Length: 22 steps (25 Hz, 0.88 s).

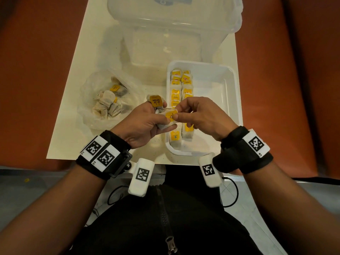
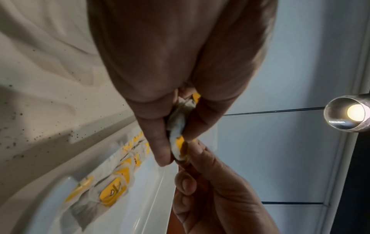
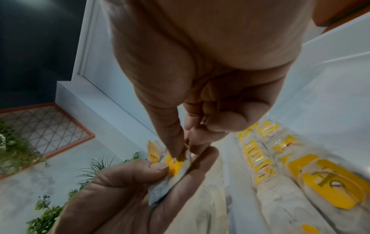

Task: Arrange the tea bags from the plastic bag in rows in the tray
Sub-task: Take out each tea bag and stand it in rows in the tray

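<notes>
My left hand (image 1: 161, 117) grips two tea bags just left of the white tray (image 1: 234, 83): one with a yellow "RELAX" tag (image 1: 156, 102), and a second tea bag (image 1: 165, 126) lying across my fingers. My right hand (image 1: 177, 112) pinches the yellow tag (image 1: 170, 115) of that second bag. The left wrist view shows the tea bag (image 2: 177, 125) squeezed in my left hand (image 2: 172, 136), with my right hand (image 2: 200, 182) meeting it. In the right wrist view my right hand (image 3: 185, 148) nips the tag (image 3: 173, 165). Two rows of tea bags (image 1: 181, 87) fill the tray's left side. A clear plastic bag (image 1: 88, 115) at left holds several more.
A large clear lidded container (image 1: 165, 24) stands behind the tray and the bag. Everything rests on a white board (image 1: 70, 129) over an orange surface (image 1: 36, 70). The tray's right half (image 1: 211, 89) holds no bags. Dark tea crumbs dot the board.
</notes>
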Available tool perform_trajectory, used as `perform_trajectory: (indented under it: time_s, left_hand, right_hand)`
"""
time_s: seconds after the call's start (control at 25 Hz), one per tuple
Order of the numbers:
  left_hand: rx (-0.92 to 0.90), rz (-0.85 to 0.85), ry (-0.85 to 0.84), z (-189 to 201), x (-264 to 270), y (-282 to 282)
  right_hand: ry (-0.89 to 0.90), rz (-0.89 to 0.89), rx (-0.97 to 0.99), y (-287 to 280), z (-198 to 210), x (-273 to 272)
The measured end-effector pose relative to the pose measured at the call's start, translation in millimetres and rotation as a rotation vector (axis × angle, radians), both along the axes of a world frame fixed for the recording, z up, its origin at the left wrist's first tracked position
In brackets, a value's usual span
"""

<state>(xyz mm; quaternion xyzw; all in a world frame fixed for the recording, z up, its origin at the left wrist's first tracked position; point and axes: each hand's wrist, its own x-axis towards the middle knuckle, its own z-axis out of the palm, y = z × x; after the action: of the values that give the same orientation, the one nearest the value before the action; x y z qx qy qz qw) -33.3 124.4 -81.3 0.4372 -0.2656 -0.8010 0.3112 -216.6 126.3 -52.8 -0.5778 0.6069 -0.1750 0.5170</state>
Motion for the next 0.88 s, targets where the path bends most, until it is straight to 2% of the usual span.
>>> perform_trajectory:
  time_s: [0.4, 0.6, 0.76, 0.88]
  left_hand:
    - [-0.019, 0.012, -0.053, -0.5, 5.9, -0.1]
    - [-0.013, 0.103, -0.043, -1.6, -3.8, -0.1]
    - [-0.044, 0.077, -0.056, -2.1, -7.7, 2.4]
    - [-0.049, 0.051, -0.078, -2.6, -9.3, 5.1]
  right_hand:
    - [-0.174, -0.105, 0.078, -5.2, 8.1, -14.4]
    - [-0.239, -0.106, 0.167, -0.4, 6.2, -15.3]
    - [-0.271, -0.236, 0.122, 1.2, 2.4, -13.8]
    - [-0.286, -0.265, 0.097, 0.4, 4.0, -17.2]
